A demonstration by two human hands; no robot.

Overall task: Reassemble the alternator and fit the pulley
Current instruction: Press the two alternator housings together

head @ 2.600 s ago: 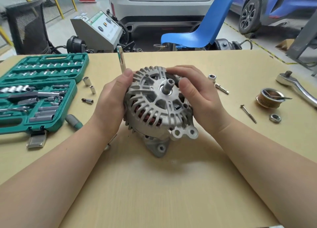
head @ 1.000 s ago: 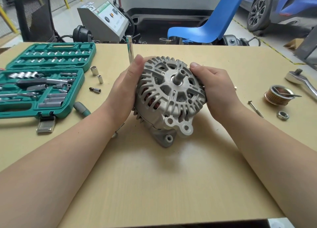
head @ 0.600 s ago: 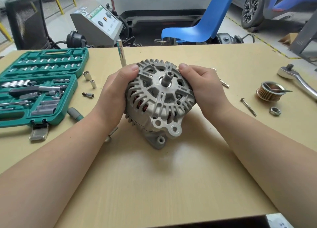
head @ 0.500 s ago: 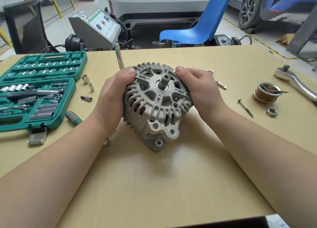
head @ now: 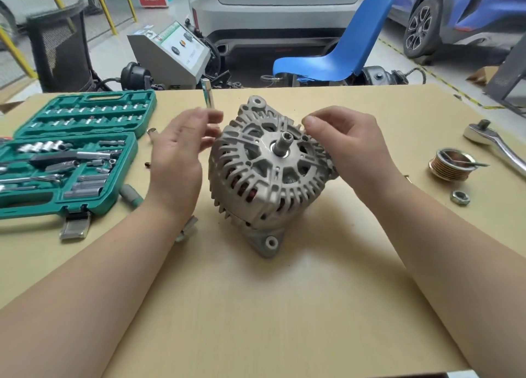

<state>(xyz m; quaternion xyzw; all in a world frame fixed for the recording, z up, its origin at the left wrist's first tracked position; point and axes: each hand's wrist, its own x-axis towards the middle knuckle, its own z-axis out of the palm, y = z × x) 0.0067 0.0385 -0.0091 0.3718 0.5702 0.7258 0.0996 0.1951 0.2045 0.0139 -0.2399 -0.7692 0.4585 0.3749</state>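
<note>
The grey finned alternator (head: 273, 178) stands on the tan table (head: 284, 306), shaft end (head: 284, 143) tilted up toward me; one mounting lug points away, another sits at its near foot. My left hand (head: 179, 161) hovers open just left of the housing, blurred, not touching it. My right hand (head: 347, 147) curls over the upper right rim and holds the housing. The grooved pulley (head: 452, 164) lies apart at the right with a thin bolt across its top. The pulley nut (head: 459, 197) rests in front of it.
An open green socket case (head: 71, 155) fills the left side. A ratchet handle (head: 495, 144) lies at the far right. A tall silver socket (head: 207, 96) stands behind my left hand, and a green-handled tool (head: 131, 195) lies by the case. A blue chair (head: 341, 56) stands beyond the table.
The alternator has been turned, so the double-eared lug now points away from me. My left hand has let go and pulled off to the left; my right hand stays on the rim.
</note>
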